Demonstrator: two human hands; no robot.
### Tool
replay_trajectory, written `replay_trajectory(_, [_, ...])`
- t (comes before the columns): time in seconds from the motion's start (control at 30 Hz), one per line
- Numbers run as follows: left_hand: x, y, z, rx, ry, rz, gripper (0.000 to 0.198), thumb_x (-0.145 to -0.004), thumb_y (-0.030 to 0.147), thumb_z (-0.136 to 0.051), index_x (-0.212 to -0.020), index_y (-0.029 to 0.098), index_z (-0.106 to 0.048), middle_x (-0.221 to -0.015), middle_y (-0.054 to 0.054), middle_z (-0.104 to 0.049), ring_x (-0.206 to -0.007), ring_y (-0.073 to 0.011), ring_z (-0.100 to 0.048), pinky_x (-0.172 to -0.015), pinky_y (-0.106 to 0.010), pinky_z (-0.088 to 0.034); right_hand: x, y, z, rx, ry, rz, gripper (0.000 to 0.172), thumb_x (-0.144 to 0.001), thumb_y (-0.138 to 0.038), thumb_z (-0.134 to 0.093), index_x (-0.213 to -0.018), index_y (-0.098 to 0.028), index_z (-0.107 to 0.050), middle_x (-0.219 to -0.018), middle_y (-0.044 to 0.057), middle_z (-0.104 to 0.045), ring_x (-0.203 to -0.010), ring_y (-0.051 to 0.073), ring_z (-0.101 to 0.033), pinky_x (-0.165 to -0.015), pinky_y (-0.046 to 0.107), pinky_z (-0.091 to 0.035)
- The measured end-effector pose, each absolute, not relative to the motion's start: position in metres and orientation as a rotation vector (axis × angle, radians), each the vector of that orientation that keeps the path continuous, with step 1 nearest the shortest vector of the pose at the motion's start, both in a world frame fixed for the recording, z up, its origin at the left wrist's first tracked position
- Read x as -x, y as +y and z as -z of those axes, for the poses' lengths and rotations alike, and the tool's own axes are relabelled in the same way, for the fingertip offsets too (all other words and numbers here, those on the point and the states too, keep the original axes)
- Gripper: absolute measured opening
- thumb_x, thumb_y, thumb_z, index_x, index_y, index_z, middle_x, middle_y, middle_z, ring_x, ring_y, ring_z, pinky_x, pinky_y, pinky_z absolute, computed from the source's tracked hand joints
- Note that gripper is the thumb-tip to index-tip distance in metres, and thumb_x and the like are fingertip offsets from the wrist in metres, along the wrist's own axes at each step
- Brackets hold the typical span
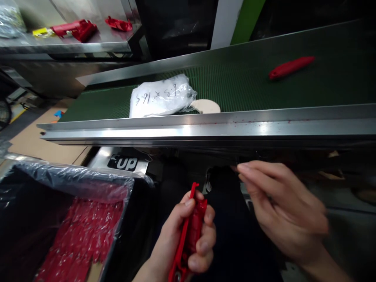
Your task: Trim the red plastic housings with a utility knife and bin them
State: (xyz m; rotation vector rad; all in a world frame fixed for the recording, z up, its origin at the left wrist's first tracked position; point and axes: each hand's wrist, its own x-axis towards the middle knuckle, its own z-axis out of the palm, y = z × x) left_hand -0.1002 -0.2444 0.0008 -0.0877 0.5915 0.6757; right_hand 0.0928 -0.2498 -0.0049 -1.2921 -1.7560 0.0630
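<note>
My left hand [188, 231] is wrapped round a red moulded plastic part [192, 229], long and hollow-looking, with a narrow tip pointing up and a round metal-coloured spot near its lower end. The thumb presses along its left edge. To the right and apart from it, my right hand [282, 207] is raised with thumb and fingertips pinched together. Whatever is between those fingertips is too small to make out. On the green conveyor belt [235, 86] beyond the hands lies a similar long red piece [291, 67].
A metal rail [205, 127] edges the belt. A white bag with handwriting [161, 96] and a pale curved piece [206, 105] lie against it. At lower left stands a lined black bin [126, 219] holding bagged red parts [85, 231]. More red parts [78, 29] rest on a metal table [114, 47].
</note>
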Motion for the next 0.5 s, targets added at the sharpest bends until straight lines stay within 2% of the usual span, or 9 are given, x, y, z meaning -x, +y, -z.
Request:
replay_trajectory(0.1, [0.099, -0.244, -0.004, 0.064, 0.56, -0.655, 0.014, -0.096, 0.034, -0.045, -0.104, 0.023, -0.046, -0.085, -0.001, -0.053, -0.046, -0.0042, -0.048, -0.033, -0.01, -0.03, -0.09, -0.248, 0.008, 1.256, -1.804, -0.19, 0.052, -0.081, 0.008, -0.06, -0.123, -0.022, -0.064, -0.11, 0.008, -0.064, -0.098, 0.021, -0.063, -0.08, 0.039, -0.051])
replay_trajectory(0.2, [0.096, -0.237, -0.011, -0.066, 0.598, -0.619, 0.017, -0.097, 0.037, -0.042, -0.104, 0.023, -0.046, -0.083, 0.0, -0.054, -0.044, -0.0027, -0.043, -0.034, -0.009, -0.032, -0.088, -0.248, 0.015, 1.247, -1.772, -0.222, 0.047, -0.083, 0.006, -0.058, -0.122, -0.02, -0.064, -0.11, 0.008, -0.064, -0.1, 0.021, -0.062, -0.083, 0.038, -0.051])
replay_trajectory(0.27, [0.092, -0.224, -0.02, -0.264, 0.66, -0.604, 0.018, -0.096, 0.038, -0.044, -0.106, 0.023, -0.047, -0.084, 0.0, -0.055, -0.044, -0.0028, -0.042, -0.035, -0.01, -0.033, -0.088, -0.249, 0.023, 1.285, -1.721, -0.212, 0.042, -0.086, 0.002, -0.056, -0.121, -0.021, -0.064, -0.111, 0.008, -0.065, -0.102, 0.019, -0.063, -0.086, 0.035, -0.052])
replay_trajectory(0.37, [0.079, -0.18, -0.039, -0.813, 0.819, -0.665, 0.023, -0.092, 0.037, -0.052, -0.111, 0.025, -0.047, -0.088, -0.001, -0.058, -0.048, -0.0062, -0.048, -0.039, -0.015, -0.036, -0.092, -0.249, 0.038, 1.354, -1.685, -0.206, 0.036, -0.091, -0.006, -0.053, -0.121, -0.022, -0.063, -0.111, 0.007, -0.066, -0.1, 0.018, -0.065, -0.086, 0.031, -0.055])
replay_trajectory(0.43, [0.062, -0.135, -0.052, -1.377, 0.941, -0.769, 0.033, -0.09, 0.038, -0.058, -0.118, 0.023, -0.048, -0.09, -0.003, -0.06, -0.057, -0.0096, -0.054, -0.049, -0.021, -0.044, -0.096, -0.25, 0.049, 1.364, -1.683, -0.196, 0.034, -0.091, -0.008, -0.052, -0.12, -0.023, -0.063, -0.107, 0.006, -0.067, -0.096, 0.017, -0.067, -0.08, 0.029, -0.058])
replay_trajectory(0.5, [0.036, -0.086, -0.063, -1.932, 1.025, -0.899, 0.036, -0.091, 0.038, -0.057, -0.121, 0.021, -0.049, -0.101, -0.005, -0.062, -0.079, -0.0153, -0.06, -0.068, -0.027, -0.05, -0.099, -0.252, 0.058, 1.371, -1.637, -0.166, 0.035, -0.09, -0.006, -0.051, -0.117, -0.023, -0.064, -0.101, 0.005, -0.068, -0.09, 0.017, -0.068, -0.073, 0.027, -0.058])
